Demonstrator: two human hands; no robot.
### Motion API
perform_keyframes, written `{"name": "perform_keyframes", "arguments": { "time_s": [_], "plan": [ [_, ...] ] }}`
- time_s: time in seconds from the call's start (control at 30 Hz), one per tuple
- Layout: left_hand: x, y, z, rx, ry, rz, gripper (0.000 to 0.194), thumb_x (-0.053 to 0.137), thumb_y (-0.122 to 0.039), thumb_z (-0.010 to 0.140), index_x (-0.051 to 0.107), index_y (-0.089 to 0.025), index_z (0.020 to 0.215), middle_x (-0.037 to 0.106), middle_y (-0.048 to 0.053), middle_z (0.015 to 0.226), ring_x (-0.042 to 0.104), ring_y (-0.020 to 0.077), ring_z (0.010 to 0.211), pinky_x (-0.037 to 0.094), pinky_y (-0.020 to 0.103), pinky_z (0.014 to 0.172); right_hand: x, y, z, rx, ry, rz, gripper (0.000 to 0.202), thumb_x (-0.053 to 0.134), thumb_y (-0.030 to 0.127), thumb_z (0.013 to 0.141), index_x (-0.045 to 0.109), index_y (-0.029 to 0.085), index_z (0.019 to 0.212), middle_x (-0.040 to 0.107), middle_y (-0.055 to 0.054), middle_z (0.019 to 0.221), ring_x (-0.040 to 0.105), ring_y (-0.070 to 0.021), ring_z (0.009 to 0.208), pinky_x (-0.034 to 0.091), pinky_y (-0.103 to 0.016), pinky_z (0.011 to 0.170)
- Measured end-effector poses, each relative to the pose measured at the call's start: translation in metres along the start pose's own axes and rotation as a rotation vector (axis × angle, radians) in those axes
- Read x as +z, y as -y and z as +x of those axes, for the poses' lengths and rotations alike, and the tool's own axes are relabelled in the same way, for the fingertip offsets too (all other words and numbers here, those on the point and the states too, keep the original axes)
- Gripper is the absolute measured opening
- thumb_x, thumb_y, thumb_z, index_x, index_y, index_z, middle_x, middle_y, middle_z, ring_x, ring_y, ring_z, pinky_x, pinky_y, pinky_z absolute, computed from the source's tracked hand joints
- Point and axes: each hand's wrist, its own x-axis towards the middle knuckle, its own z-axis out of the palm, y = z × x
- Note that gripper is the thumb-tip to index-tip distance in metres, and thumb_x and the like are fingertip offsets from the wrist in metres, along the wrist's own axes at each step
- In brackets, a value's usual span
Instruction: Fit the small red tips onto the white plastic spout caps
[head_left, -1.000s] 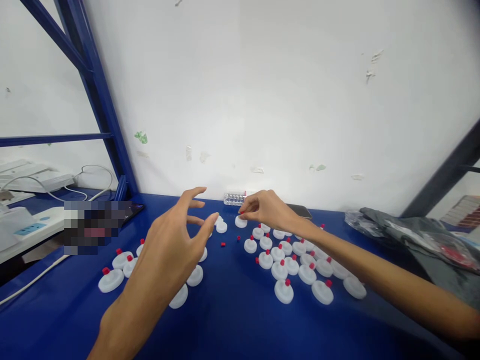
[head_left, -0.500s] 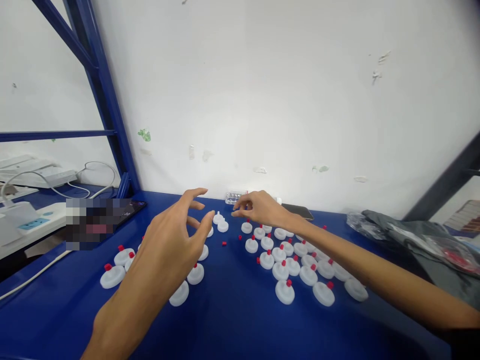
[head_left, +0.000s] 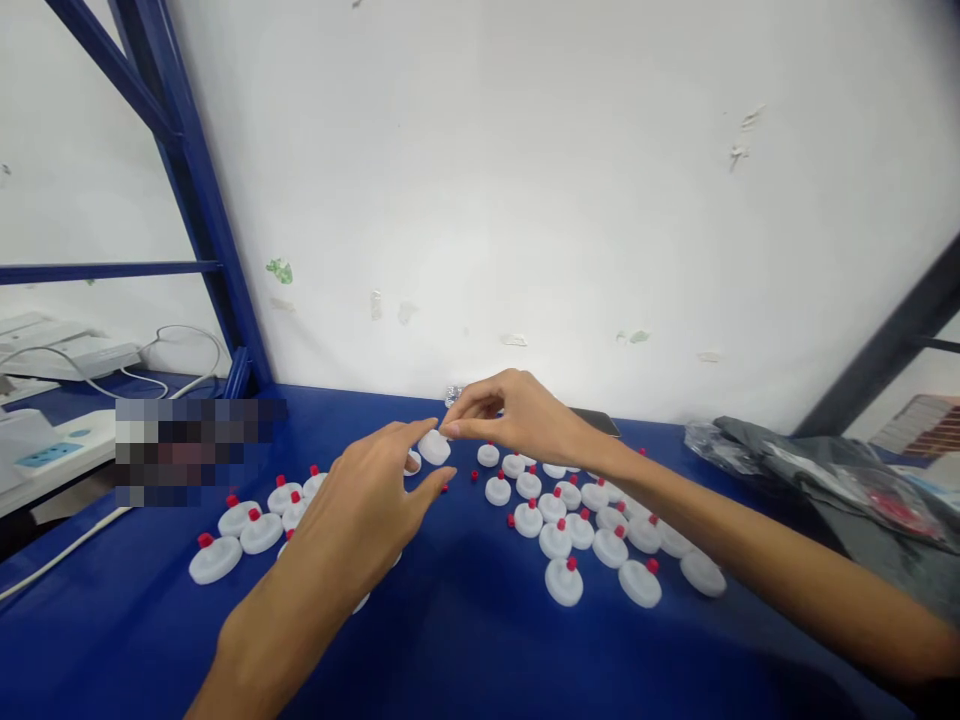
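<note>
Near the middle of the table, a white round spout cap (head_left: 434,448) is tilted at the fingertips of my right hand (head_left: 510,412), whose thumb and fingers pinch together at its upper end. My left hand (head_left: 375,490) reaches in from the left, thumb and index finger apart on either side of that cap; whether they touch it I cannot make out. Behind the left fingers another white cap (head_left: 412,463) shows in part. Small loose red tips (head_left: 474,475) lie on the blue table just right of the left thumb.
Many white caps with red tips stand right of centre (head_left: 555,540), partly beneath my right forearm. Another group (head_left: 261,532) stands at the left. A dark phone (head_left: 598,422) lies behind, grey fabric and plastic bags (head_left: 780,470) at right, a white power strip (head_left: 67,450) at left.
My right hand has moved slightly left and now pinches a white cap. My left hand has come closer around it, its finger gap lower than before. The view has shifted slightly.
</note>
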Motion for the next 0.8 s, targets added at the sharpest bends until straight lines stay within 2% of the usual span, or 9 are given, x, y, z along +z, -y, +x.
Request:
{"name": "perform_keyframes", "arguments": {
  "time_s": [0.1, 0.17, 0.2, 0.3, 0.37, 0.53, 0.67, 0.8],
  "plan": [
    [0.000, -0.005, -0.001, 0.002, 0.009, -0.004, 0.039, 0.059, -0.046, 0.090, 0.074, -0.027, 0.121, 0.080, 0.003, 0.093, 0.073, 0.0256, 0.073, 0.052, 0.036, 0.075, -0.007, 0.017, -0.018, 0.026, -0.063, -0.011, 0.024, 0.065, 0.042, 0.095, 0.078, 0.023, 0.099, 0.077, -0.001, 0.081, 0.070, -0.0162, 0.076, 0.051, -0.026, 0.069],
    [-0.001, -0.005, -0.002, -0.013, 0.002, 0.028, 0.042, 0.060, -0.048, 0.089, 0.073, -0.026, 0.123, 0.080, 0.003, 0.092, 0.073, 0.0261, 0.071, 0.052, 0.036, 0.074, -0.008, 0.016, -0.028, 0.080, -0.119, -0.159, 0.025, 0.064, 0.044, 0.096, 0.077, 0.024, 0.104, 0.078, -0.002, 0.082, 0.071, -0.0178, 0.076, 0.050, -0.028, 0.070],
    [-0.001, -0.004, -0.002, -0.019, 0.003, 0.052, 0.044, 0.060, -0.048, 0.089, 0.073, -0.025, 0.124, 0.080, 0.003, 0.092, 0.073, 0.0269, 0.073, 0.051, 0.037, 0.075, -0.007, 0.013, -0.032, 0.114, -0.102, -0.249, 0.024, 0.064, 0.043, 0.096, 0.078, 0.025, 0.103, 0.078, -0.002, 0.083, 0.071, -0.0184, 0.075, 0.049, -0.029, 0.069],
    [-0.002, 0.001, -0.002, -0.024, 0.014, 0.113, 0.043, 0.059, -0.046, 0.088, 0.072, -0.026, 0.125, 0.080, 0.003, 0.091, 0.073, 0.0290, 0.078, 0.050, 0.038, 0.075, -0.003, -0.003, -0.044, 0.192, 0.142, -0.466, 0.011, 0.070, 0.029, 0.091, 0.079, 0.024, 0.091, 0.077, -0.004, 0.079, 0.069, -0.0199, 0.071, 0.044, -0.029, 0.064],
    [-0.002, 0.004, -0.002, -0.032, 0.024, 0.133, 0.043, 0.058, -0.045, 0.089, 0.072, -0.026, 0.125, 0.080, 0.003, 0.089, 0.073, 0.0289, 0.075, 0.050, 0.038, 0.074, 0.003, -0.011, -0.051, 0.206, 0.268, -0.543, 0.007, 0.074, 0.020, 0.084, 0.080, 0.024, 0.087, 0.076, -0.006, 0.079, 0.069, -0.0221, 0.075, 0.041, -0.029, 0.063],
    [-0.001, 0.004, -0.002, -0.015, 0.056, 0.135, 0.043, 0.057, -0.045, 0.089, 0.073, -0.026, 0.123, 0.080, 0.004, 0.088, 0.073, 0.0277, 0.071, 0.049, 0.036, 0.070, 0.016, -0.010, -0.055, 0.273, 0.326, -0.709, 0.009, 0.080, 0.021, 0.078, 0.078, 0.021, 0.087, 0.074, -0.011, 0.086, 0.068, -0.0269, 0.085, 0.036, -0.030, 0.061],
    [-0.001, 0.002, -0.002, -0.024, 0.075, 0.145, 0.045, 0.056, -0.045, 0.089, 0.072, -0.025, 0.126, 0.080, 0.005, 0.090, 0.073, 0.0313, 0.084, 0.049, 0.038, 0.073, 0.019, 0.002, -0.052, 0.276, 0.409, -0.761, 0.006, 0.075, 0.013, 0.082, 0.075, 0.018, 0.085, 0.074, -0.012, 0.087, 0.067, -0.0264, 0.089, 0.035, -0.031, 0.062],
    [0.000, 0.002, -0.002, -0.027, 0.109, 0.146, 0.047, 0.055, -0.045, 0.090, 0.070, -0.023, 0.129, 0.080, 0.008, 0.098, 0.072, 0.0341, 0.095, 0.049, 0.041, 0.078, 0.020, 0.008, -0.053, 0.245, 0.421, -0.736, 0.017, 0.067, 0.000, 0.081, 0.072, 0.016, 0.081, 0.074, -0.010, 0.083, 0.065, -0.0242, 0.088, 0.037, -0.031, 0.067]
  ]
}}
